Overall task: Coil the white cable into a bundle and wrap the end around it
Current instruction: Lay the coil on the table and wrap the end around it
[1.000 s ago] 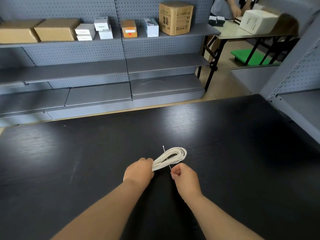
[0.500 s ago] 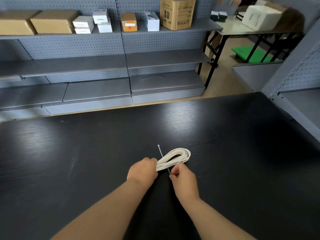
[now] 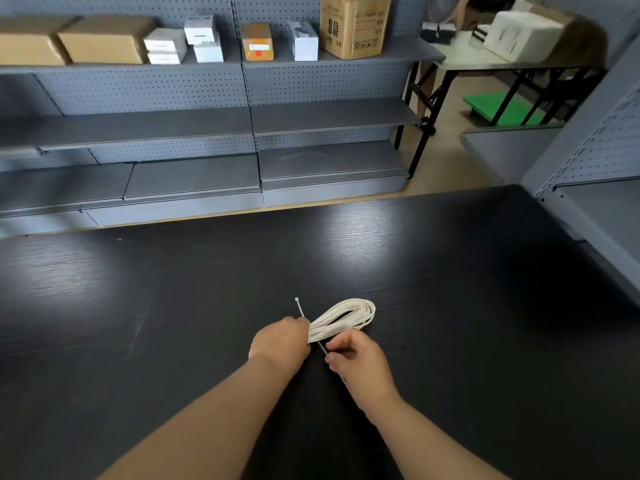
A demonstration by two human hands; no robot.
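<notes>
On black table (image 3: 450, 306), coiled cable (image 3: 343, 318), near end hidden

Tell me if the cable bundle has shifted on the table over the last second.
Cannot tell. The white cable bundle sits about as far from the black table's far edge as before; the head camera itself moved.

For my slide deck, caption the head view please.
Left hand grips coiled white cable; right hand pinches its thin end.
</notes>
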